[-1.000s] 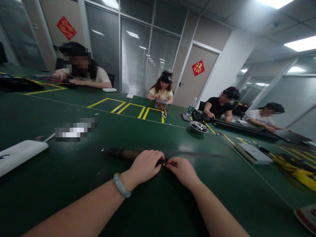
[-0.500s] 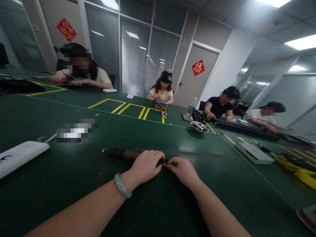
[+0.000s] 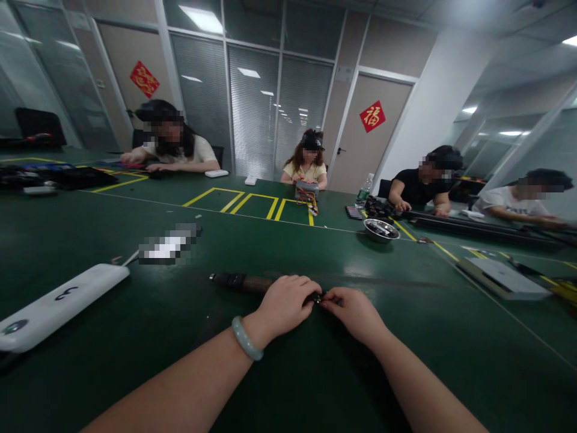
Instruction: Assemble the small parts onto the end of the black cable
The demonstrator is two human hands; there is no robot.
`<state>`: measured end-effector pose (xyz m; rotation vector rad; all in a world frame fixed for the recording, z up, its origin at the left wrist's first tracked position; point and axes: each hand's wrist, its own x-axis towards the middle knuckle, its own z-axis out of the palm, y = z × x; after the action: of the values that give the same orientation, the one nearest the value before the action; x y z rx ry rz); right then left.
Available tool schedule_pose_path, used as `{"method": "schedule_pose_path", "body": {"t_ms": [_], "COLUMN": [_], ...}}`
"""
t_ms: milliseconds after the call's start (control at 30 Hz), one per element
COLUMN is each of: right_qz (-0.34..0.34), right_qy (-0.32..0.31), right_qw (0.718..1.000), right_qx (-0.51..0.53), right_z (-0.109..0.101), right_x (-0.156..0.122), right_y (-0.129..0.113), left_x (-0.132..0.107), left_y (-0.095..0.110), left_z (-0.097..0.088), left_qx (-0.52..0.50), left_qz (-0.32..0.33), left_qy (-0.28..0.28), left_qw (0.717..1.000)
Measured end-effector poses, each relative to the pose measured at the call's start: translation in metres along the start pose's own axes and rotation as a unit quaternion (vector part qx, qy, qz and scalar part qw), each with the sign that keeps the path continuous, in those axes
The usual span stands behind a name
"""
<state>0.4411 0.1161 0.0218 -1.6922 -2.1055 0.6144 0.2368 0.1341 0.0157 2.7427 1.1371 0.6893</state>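
A dark rod-like thing (image 3: 238, 282) lies on the green table, with black sections, a brownish middle and a small metal tip at its left end. My left hand (image 3: 291, 300), a pale green bangle at its wrist, is closed over the right part of the rod. The rod's right end peeks out beyond my left fingertips, with a small shiny bit (image 3: 318, 298) on it. Fingertips of my right hand (image 3: 354, 310) are pinched at that bit; whether it is a loose piece or part of the rod I cannot tell.
A white power strip (image 3: 67, 307) lies at the left, with a blurred-out device (image 3: 169, 245) beyond its cable. A metal bowl (image 3: 381, 231) of small parts stands ahead to the right. A flat silver box (image 3: 502, 278) is at the right. Several people sit working across the table.
The view has swung left, so everything appears further right and more of the power strip shows. Both hands keep their hold at the rod's right end.
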Motion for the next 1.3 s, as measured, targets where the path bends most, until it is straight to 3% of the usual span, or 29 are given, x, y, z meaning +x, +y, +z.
{"method": "schedule_pose_path", "body": {"t_ms": [1300], "right_qz": [0.003], "right_qy": [0.003], "right_qw": [1.0], "right_qx": [-0.004], "right_z": [0.0005], "right_x": [0.0014], "right_y": [0.0007], "left_x": [0.0007], "left_y": [0.0022], "left_z": [-0.0016], "left_qx": [0.01], "left_qz": [-0.006], "left_qy": [-0.007], "left_qw": [1.0]}}
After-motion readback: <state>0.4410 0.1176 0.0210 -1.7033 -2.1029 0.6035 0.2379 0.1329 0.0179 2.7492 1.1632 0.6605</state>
